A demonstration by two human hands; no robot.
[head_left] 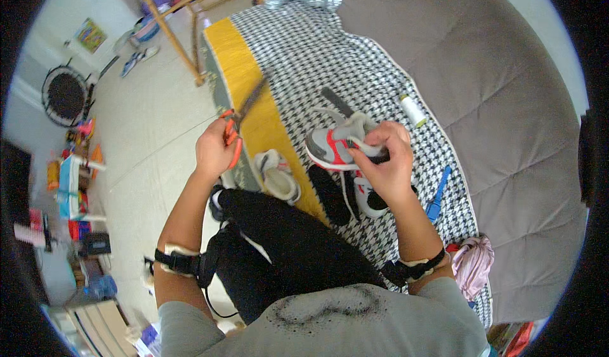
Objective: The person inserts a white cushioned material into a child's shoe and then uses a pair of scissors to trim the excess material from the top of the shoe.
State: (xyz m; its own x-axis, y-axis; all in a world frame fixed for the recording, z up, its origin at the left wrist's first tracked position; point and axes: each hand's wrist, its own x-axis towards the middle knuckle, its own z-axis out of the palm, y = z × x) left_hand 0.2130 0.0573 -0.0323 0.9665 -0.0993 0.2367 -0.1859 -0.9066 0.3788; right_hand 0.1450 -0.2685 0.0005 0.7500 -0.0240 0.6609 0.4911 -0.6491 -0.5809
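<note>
The left hand [214, 147] is gripping orange-handled scissors [237, 118], apparently so the blades [255, 95] are facing outward. The right hand [389, 160] is pinching a grey-and-red shoe [335, 145] toward its heel, seemingly steadying it over the houndstooth cloth [298, 49].

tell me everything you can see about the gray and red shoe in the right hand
The gray and red shoe is a sneaker with a darker gray toe, red trim, a whitish sole edge and a light gray tongue; the upper looks like fabric or synthetic. A pale lace trails loose on its far side. Its toe points left, and the right hand holds its heel end near the opening. It shows over the patterned cloth; contact beneath can't be told.
</note>
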